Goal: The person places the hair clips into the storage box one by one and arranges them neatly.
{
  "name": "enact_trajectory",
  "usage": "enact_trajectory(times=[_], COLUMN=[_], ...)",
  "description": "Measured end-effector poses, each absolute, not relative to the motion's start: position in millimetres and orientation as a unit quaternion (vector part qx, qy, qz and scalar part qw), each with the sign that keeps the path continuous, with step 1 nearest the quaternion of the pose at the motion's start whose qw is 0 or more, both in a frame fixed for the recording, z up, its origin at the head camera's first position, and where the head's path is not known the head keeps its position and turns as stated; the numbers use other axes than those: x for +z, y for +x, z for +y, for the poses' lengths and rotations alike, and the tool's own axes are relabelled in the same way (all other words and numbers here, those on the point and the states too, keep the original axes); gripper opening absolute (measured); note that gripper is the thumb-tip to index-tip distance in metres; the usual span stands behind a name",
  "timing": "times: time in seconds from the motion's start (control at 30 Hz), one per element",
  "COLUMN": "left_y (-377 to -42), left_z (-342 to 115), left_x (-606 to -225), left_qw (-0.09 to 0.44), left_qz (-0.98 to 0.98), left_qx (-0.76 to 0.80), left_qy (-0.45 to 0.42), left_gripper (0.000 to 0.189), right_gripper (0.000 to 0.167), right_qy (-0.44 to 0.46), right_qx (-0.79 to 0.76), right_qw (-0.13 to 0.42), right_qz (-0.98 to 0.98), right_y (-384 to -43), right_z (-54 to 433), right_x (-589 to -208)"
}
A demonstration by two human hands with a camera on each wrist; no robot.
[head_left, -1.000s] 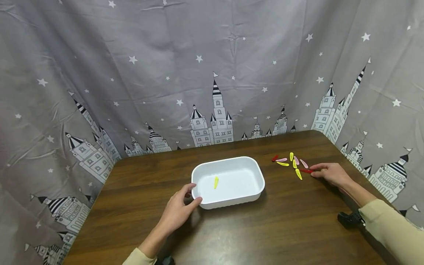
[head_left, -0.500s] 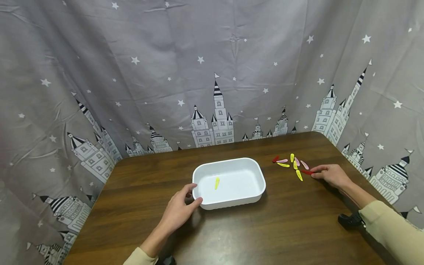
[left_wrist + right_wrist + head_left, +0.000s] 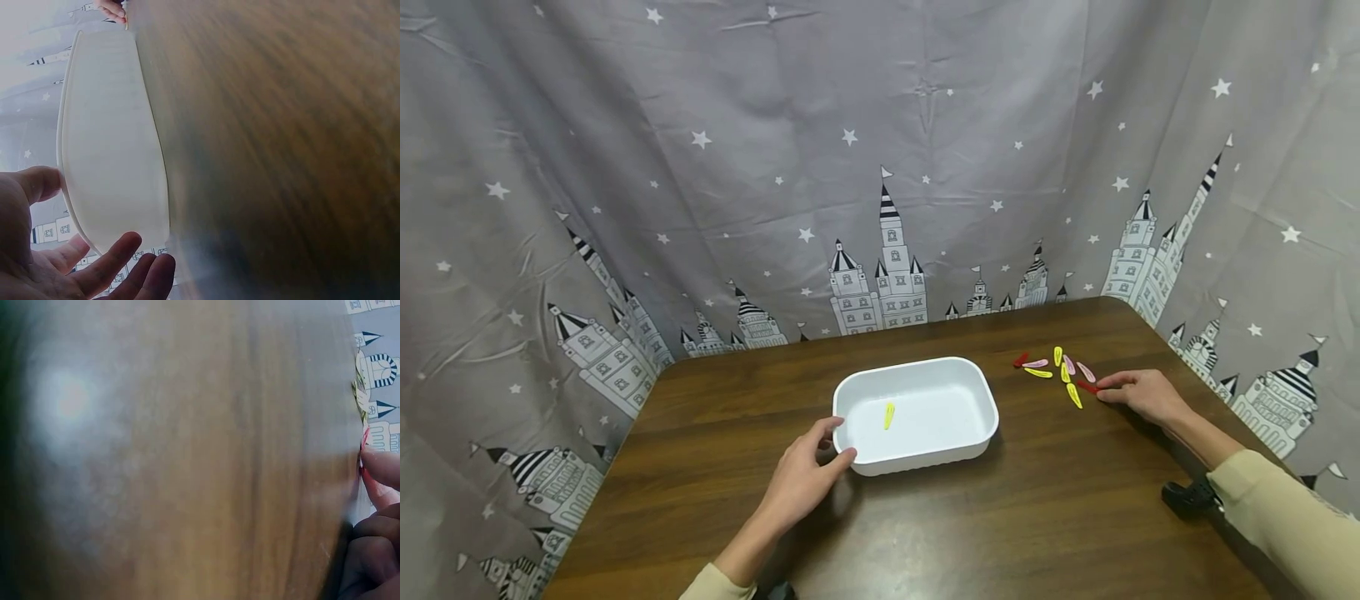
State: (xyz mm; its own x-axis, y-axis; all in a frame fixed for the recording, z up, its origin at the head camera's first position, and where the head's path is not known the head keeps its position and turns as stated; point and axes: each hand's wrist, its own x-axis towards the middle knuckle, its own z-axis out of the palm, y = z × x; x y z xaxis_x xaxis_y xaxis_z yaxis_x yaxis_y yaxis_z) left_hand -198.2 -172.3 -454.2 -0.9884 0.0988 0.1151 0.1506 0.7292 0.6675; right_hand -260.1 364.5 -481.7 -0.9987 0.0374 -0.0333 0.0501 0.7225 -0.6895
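At the right of the head view, my right hand pinches one end of a red hair clip between thumb and forefinger, low at the tabletop. In the right wrist view, the red clip shows as a thin strip beyond the fingertips. My left hand holds the left end of a white tray, thumb and forefinger spread along its rim. The left wrist view shows the thumb on the rim and other fingers beside the outer wall. A single yellow hair clip lies inside the tray.
Just left of my right hand lie several yellow clips, pink clips and another red clip, some overlapping. They rest on a brown wooden table. A grey curtain printed with castles hangs behind the table's far edge.
My right fingertips have shifted slightly left along the red hair clip, which now slants a little more. My left hand and the tray have stayed in place.
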Motion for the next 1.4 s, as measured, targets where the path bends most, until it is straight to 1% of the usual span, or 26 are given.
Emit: enact_trajectory(times=[0.2, 0.57, 0.73, 0.93, 1.17, 1.4], left_y=[-198.5, -198.9, -199.0, -198.9, -197.3, -195.6], left_z=[-172.7, -172.8, -172.8, -172.6, -173.3, -173.0], left_x=[-454.4, -454.6, -455.2, -455.2, -453.2, -453.2], left_qw=[0.039, 0.04, 0.04, 0.039, 0.039, 0.042], left_qz=[-0.931, -0.931, -0.932, -0.933, -0.933, -0.933], left_qx=[-0.357, -0.356, -0.354, -0.351, -0.352, -0.35], left_qy=[-0.069, -0.07, -0.069, -0.068, -0.068, -0.077], left_gripper=[0.05, 0.051, 0.05, 0.05, 0.049, 0.05], right_gripper=[0.031, 0.03, 0.024, 0.021, 0.018, 0.022], right_qy=[0.02, 0.029, 0.028, 0.02, -0.012, -0.031], right_qx=[-0.363, -0.399, -0.403, -0.399, -0.382, -0.342], right_qw=[0.01, 0.033, 0.041, 0.048, 0.044, 0.025], right_qz=[0.932, 0.916, 0.914, 0.915, 0.923, 0.939], right_y=[-260.0, -264.8, -265.6, -263.2, -262.5, -259.4], right_z=[362.3, 364.6, 363.5, 362.3, 360.4, 362.4], right_x=[-480.0, -482.1, -482.6, -478.6, -477.2, -478.7])
